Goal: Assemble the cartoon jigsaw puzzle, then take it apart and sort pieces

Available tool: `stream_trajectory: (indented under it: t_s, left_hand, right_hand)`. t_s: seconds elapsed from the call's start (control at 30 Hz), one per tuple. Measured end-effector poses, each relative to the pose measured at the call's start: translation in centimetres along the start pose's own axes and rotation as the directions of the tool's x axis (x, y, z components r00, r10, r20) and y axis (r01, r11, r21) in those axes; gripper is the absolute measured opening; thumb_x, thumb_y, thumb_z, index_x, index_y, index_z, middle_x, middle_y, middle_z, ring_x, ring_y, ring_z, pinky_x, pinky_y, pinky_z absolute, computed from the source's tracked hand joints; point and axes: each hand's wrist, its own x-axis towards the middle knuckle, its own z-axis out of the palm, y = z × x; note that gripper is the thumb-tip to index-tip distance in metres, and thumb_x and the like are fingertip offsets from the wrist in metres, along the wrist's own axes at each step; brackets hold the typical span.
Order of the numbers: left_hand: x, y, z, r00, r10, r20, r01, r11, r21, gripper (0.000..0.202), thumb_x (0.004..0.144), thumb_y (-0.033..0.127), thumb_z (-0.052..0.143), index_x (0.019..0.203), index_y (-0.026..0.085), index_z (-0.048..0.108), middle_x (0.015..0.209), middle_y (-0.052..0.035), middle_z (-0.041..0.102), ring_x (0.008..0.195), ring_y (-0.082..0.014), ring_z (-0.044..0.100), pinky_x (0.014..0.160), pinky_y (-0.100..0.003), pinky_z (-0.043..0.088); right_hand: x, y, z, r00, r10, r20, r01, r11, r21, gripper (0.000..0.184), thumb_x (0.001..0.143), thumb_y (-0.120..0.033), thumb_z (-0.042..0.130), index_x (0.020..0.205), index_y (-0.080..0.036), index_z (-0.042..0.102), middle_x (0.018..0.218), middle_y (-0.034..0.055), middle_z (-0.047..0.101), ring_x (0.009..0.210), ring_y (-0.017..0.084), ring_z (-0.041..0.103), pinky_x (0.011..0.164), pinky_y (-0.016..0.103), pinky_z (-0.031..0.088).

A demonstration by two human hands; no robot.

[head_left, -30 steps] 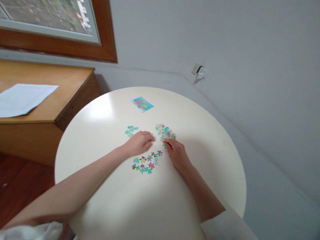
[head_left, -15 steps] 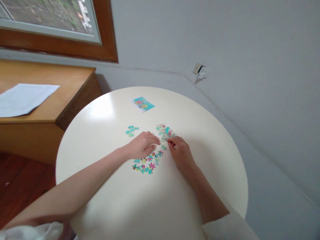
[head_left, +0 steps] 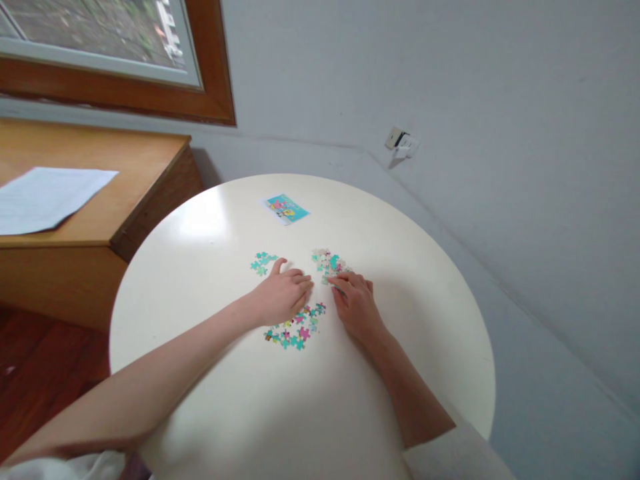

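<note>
Loose jigsaw puzzle pieces lie in separate groups on a round white table. My left hand is palm down between the small green group and the near multicoloured group. Its little finger sticks out, while the other fingers are bent together; whatever they hold is hidden. At the near edge of the mixed pile, my right hand has its thumb and fingers closed around a puzzle piece, mostly covered by the fingers. Many pieces in that pile show pale backs.
A picture card with a turquoise background lies toward the table's far side. To the left stands a wooden desk with white paper on it. A wall socket with a plug is beyond the table.
My left hand has drawn back a little to the left, its little finger now out. The single piece between my hands is gone from its spot. My right fingertips have shifted slightly left.
</note>
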Motion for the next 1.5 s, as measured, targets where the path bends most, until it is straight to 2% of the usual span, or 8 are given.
stream_trajectory:
  t_s: [0.23,0.43,0.57,0.7,0.8,0.9,1.13,1.5]
  left_hand:
    - [-0.6,0.3,1.1,0.915,-0.399,-0.061,0.403,0.891,0.209,0.037,0.092,0.032,0.033,0.104,0.007,0.057,0.117,-0.024,0.057,0.113,-0.0341,0.051,0.101,-0.067,0.02]
    - [-0.7,-0.2,2.0,0.838,-0.527,-0.143,0.544,0.791,0.28,0.056,0.09,0.046,0.035,0.12,0.002,0.05,0.126,-0.0292,0.05,0.123,-0.0405,0.042,0.102,-0.067,0.015]
    - [-0.2,-0.6,1.3,0.896,-0.403,-0.187,0.44,0.863,0.247,0.043,0.091,0.04,0.036,0.114,0.009,0.056,0.13,-0.0225,0.051,0.124,-0.0365,0.042,0.105,-0.063,0.016]
    - [0.3,-0.6,0.3,0.988,-0.083,-0.13,0.089,0.995,0.043,0.032,0.091,0.02,0.034,0.108,0.011,0.06,0.127,-0.016,0.055,0.119,-0.0225,0.051,0.109,-0.046,0.029]
    - [0.5,-0.4,0.3,0.991,0.117,-0.067,-0.123,0.99,-0.077,0.03,0.086,0.012,0.038,0.106,0.014,0.06,0.115,-0.0119,0.063,0.11,-0.018,0.057,0.109,-0.04,0.032]
    - [0.3,-0.4,0.6,0.99,0.144,0.008,-0.143,0.986,-0.083,0.029,0.082,0.009,0.041,0.103,0.015,0.061,0.11,-0.0114,0.065,0.108,-0.0191,0.058,0.11,-0.042,0.031]
    - [0.0,-0.9,1.2,0.984,-0.173,-0.039,0.177,0.969,0.173,0.033,0.081,0.014,0.042,0.109,0.008,0.058,0.12,-0.0189,0.058,0.117,-0.0281,0.052,0.111,-0.05,0.021]
    - [-0.3,-0.8,1.6,0.834,-0.529,-0.155,0.549,0.774,0.315,0.053,0.088,0.04,0.038,0.118,-0.001,0.051,0.124,-0.0285,0.053,0.121,-0.0391,0.045,0.107,-0.059,0.014]
  right_hand:
    - [-0.1,-0.2,0.2,0.998,-0.013,0.056,0.016,0.998,-0.06,0.027,0.088,-0.018,0.045,0.105,-0.02,0.066,0.112,0.0111,0.06,0.107,0.023,0.05,0.09,0.04,0.034]
    - [-0.2,-0.3,0.2,0.999,-0.014,0.049,0.018,0.997,-0.073,0.027,0.088,-0.018,0.046,0.103,-0.021,0.068,0.113,0.0108,0.059,0.106,0.024,0.05,0.09,0.041,0.034]
    - [-0.3,-0.7,0.1,0.993,-0.066,0.094,0.07,0.997,-0.039,0.026,0.087,-0.02,0.049,0.104,-0.026,0.068,0.117,0.0086,0.057,0.11,0.023,0.048,0.092,0.039,0.033]
    - [-0.3,-0.9,0.2,0.991,-0.085,0.108,0.089,0.996,-0.031,0.029,0.088,-0.02,0.048,0.11,-0.026,0.065,0.119,0.009,0.056,0.113,0.023,0.047,0.093,0.038,0.033]
    - [-0.2,-0.6,0.3,0.996,-0.046,0.078,0.05,0.997,-0.054,0.032,0.088,-0.019,0.044,0.114,-0.024,0.063,0.118,0.0104,0.057,0.111,0.023,0.048,0.092,0.04,0.034]
    - [-0.2,-0.2,0.5,0.999,-0.009,0.037,0.012,0.998,-0.06,0.032,0.088,-0.017,0.043,0.112,-0.023,0.064,0.116,0.0106,0.058,0.11,0.024,0.049,0.091,0.04,0.035]
    - [0.0,0.0,0.8,1.0,0.013,0.002,-0.013,0.998,-0.061,0.031,0.088,-0.017,0.042,0.111,-0.023,0.062,0.12,0.0091,0.06,0.112,0.022,0.05,0.093,0.04,0.031]
    - [0.9,-0.8,1.7,0.991,-0.015,0.131,0.039,0.982,-0.183,0.035,0.093,-0.026,0.038,0.124,-0.022,0.053,0.136,0.0092,0.05,0.128,0.024,0.039,0.101,0.043,0.021]
